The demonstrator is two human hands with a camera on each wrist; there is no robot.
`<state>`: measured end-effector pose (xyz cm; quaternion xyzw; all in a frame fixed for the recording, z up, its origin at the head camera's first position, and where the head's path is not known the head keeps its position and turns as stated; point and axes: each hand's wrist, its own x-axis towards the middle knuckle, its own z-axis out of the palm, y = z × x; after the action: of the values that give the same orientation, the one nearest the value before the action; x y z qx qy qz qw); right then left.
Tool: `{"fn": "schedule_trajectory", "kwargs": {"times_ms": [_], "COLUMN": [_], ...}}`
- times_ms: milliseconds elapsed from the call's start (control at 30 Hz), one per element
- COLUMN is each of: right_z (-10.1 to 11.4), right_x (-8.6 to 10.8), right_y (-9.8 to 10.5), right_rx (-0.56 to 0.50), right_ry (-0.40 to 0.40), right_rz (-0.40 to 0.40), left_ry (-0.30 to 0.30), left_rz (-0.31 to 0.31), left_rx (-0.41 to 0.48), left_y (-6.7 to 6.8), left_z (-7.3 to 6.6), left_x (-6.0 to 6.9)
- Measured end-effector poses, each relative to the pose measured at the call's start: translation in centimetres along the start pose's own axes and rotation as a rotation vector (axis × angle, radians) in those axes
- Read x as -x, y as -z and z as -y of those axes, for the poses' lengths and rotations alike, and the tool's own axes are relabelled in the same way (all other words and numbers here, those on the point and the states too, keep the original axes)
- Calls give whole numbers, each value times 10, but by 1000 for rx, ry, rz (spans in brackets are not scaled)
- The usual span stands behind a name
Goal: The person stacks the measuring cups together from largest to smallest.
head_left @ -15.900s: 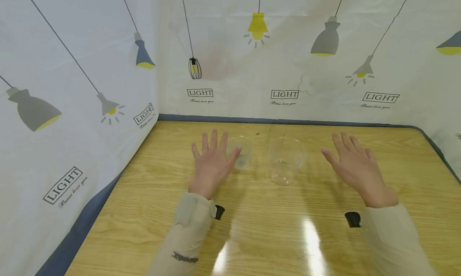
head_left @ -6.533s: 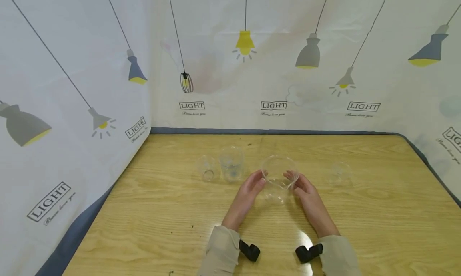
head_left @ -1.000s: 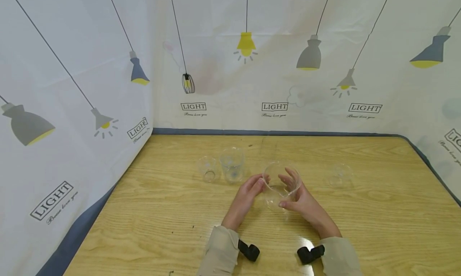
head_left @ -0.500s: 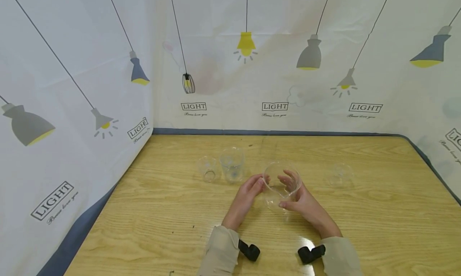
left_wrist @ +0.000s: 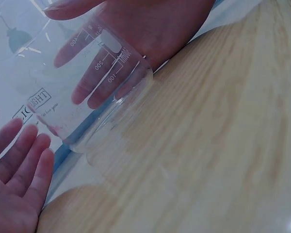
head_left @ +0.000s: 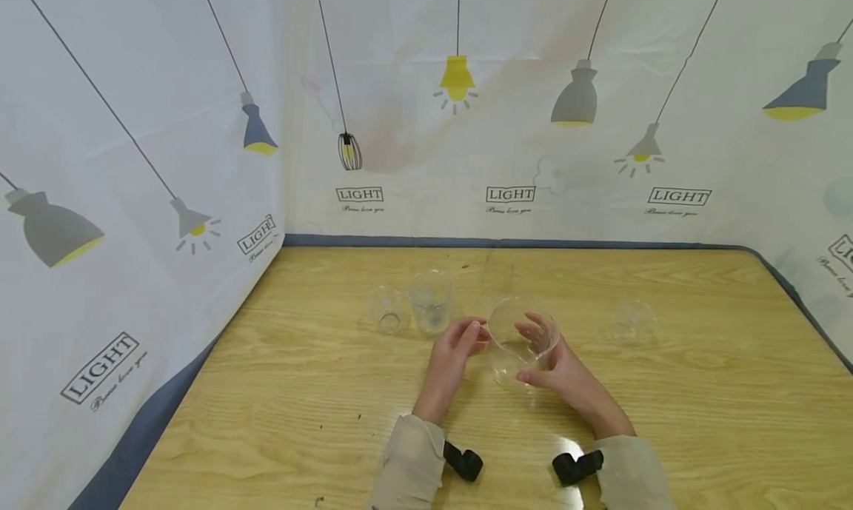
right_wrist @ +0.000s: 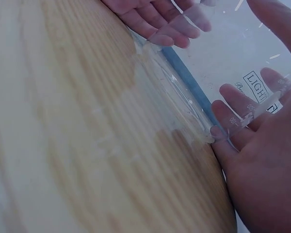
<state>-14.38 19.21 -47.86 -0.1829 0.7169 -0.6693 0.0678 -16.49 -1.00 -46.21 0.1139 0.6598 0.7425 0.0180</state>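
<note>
A clear beaker with white graduation marks stands on the wooden table; the left wrist view shows its base on the wood. My right hand grips it from the right, thumb on the near side and fingers round the far side, seen through the wall. Beside its left wall is my left hand, fingers loosely bent, holding nothing. In the left wrist view a gap shows between the left fingers and the beaker. The right wrist view shows the right hand against the marked wall.
Left of the hands stand a clear beaker with liquid-like contents and a smaller clear vessel. Another small clear vessel is at the right. A printed cloth borders the table's back and left.
Over the last half second my left hand has come off the beaker's left side and shifted slightly left. The right hand stays on the beaker. Earlier, both hands were at its sides.
</note>
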Motion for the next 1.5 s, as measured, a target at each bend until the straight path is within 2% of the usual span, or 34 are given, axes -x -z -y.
{"fn": "schedule_trajectory", "kwargs": {"times_ms": [233, 533, 867, 1200, 1500], "right_z": [-3, -1, -1, -3, -2], "right_x": [0, 1, 0, -2, -4], "right_y": [-2, -2, -1, -1, -1], "right_rx": [-14, 11, 11, 39, 55], "right_ry": [9, -9, -6, 22, 57], "right_rz": [7, 4, 3, -14, -20], "left_ry": [-10, -10, 14, 18, -27], "left_rz": [-150, -228, -356, -393, -440], "left_rx": [5, 18, -89, -60, -20], "left_y": [2, 4, 7, 8, 10], "left_z": [0, -1, -4, -4, -4], "left_x": [2, 2, 3, 4, 2]}}
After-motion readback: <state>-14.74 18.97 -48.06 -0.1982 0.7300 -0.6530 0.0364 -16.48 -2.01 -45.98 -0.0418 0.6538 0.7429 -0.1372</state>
